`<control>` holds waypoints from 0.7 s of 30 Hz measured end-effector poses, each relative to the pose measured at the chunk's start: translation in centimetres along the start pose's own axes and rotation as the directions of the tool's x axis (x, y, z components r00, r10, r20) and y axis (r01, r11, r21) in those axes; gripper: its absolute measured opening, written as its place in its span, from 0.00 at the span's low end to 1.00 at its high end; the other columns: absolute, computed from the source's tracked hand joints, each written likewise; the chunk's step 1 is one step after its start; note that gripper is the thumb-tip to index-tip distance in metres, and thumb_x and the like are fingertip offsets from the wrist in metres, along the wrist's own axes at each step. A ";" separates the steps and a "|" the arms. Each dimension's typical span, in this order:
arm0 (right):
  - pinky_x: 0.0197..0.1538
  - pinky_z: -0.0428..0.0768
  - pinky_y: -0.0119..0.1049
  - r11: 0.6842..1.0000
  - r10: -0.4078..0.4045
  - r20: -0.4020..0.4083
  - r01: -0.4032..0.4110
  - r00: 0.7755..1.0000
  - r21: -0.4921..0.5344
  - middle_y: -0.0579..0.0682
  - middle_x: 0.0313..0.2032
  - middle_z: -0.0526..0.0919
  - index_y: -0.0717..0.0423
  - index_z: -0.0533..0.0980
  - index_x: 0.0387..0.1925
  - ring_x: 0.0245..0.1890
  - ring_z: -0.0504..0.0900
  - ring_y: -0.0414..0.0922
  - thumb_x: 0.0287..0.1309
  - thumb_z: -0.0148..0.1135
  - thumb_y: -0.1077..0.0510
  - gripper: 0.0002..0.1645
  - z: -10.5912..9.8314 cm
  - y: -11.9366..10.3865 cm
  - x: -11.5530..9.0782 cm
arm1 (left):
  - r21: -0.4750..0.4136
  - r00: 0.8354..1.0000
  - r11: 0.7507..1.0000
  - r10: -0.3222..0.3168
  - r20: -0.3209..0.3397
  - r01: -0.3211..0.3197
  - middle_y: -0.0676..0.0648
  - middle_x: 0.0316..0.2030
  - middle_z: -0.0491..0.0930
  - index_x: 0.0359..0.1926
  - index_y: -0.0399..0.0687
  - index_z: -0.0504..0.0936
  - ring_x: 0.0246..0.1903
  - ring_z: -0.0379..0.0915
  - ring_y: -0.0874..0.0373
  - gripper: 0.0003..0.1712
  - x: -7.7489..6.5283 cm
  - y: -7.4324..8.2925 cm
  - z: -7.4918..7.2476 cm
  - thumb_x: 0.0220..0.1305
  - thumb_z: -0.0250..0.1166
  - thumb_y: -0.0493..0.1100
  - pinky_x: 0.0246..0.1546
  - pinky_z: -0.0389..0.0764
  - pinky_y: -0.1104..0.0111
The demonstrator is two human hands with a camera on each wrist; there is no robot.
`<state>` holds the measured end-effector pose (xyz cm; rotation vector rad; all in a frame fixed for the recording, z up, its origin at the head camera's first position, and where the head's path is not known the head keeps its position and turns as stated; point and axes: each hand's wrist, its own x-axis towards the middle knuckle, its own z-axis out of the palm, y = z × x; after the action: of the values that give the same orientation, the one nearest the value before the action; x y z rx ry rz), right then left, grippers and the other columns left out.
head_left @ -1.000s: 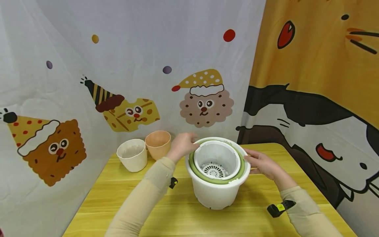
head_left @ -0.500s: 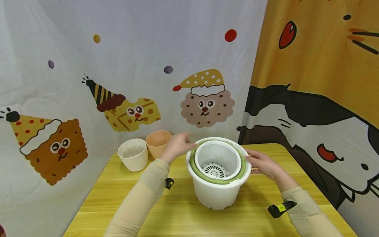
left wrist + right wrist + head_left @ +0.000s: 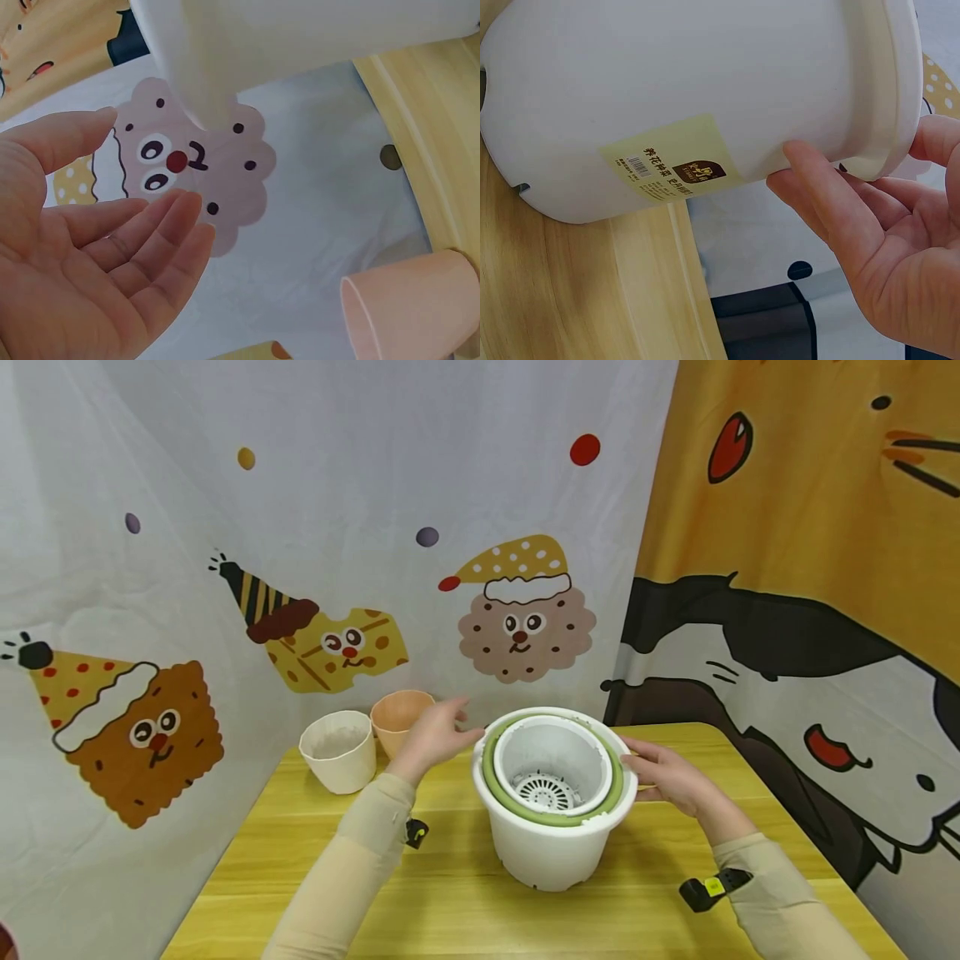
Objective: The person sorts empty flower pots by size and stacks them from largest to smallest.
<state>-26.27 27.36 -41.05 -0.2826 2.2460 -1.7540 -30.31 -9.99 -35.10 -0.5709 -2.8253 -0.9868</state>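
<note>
Evidently, the two arms reach forward over the wooden table point(image 3: 450, 902) in pale sleeves, one either side of a large white pot point(image 3: 543, 857). The left hand point(image 3: 437, 737) hangs just beside the pot's left rim, apart from it, with its thumb and fingers spread wide and loosely bent, holding nothing; the left wrist view shows a gap between fingertips and rim. The right hand point(image 3: 667, 774) grips the rim on the opposite side: one digit lies at the lip, while other fingers reach below it and rest against the outer wall, a narrow hold.

The white pot stands upright on the table, slightly right of centre in the head view. Nested inside it are a green-rimmed pot point(image 3: 551, 819) and, innermost, a smaller white pot point(image 3: 555, 747) with a slotted bottom. A pale green label point(image 3: 675, 161) sits on the outer wall.

Further back on the left, a cream pot point(image 3: 345, 770) and a peach pot point(image 3: 390, 739) stand side by side, close to the printed cloth point(image 3: 337, 452). The left hand and wrist cover part of the peach pot, lying across the head camera's line to it.
</note>
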 end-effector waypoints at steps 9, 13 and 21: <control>0.49 0.83 0.45 1.000 0.000 -0.002 0.000 1.000 0.000 0.73 0.69 0.57 0.64 0.49 0.76 0.49 0.82 0.48 0.75 0.50 0.52 0.38 0.0 -0.1 0.0 | 0.060 0.997 0.998 0.033 -0.065 -0.029 0.37 0.45 0.82 0.65 0.34 0.72 0.44 0.79 0.44 0.36 -0.6 -1.7 0.6 0.61 0.71 0.48 0.47 0.80 0.53; 0.49 0.83 0.45 1.000 -0.003 0.000 0.003 1.000 0.000 0.73 0.70 0.57 0.64 0.49 0.76 0.49 0.82 0.48 0.75 0.50 0.51 0.39 0.0 -0.1 -0.1 | 0.090 0.996 0.995 0.043 -0.081 -0.036 0.39 0.42 0.82 0.63 0.34 0.74 0.41 0.78 0.48 0.35 -0.8 -2.3 0.9 0.60 0.70 0.48 0.46 0.80 0.54; 0.49 0.83 0.45 1.000 0.000 -0.009 0.000 1.000 -0.004 0.72 0.69 0.58 0.64 0.50 0.76 0.50 0.82 0.49 0.75 0.50 0.51 0.39 0.0 0.0 0.0 | 0.088 0.992 0.996 0.032 -0.119 -0.022 0.40 0.42 0.82 0.63 0.35 0.75 0.41 0.78 0.48 0.33 -1.3 -3.3 1.4 0.61 0.70 0.47 0.45 0.80 0.54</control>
<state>-26.23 27.33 -41.06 -0.2763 2.2553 -1.7545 -30.28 -11.95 -38.45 -0.5204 -2.7312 -0.8585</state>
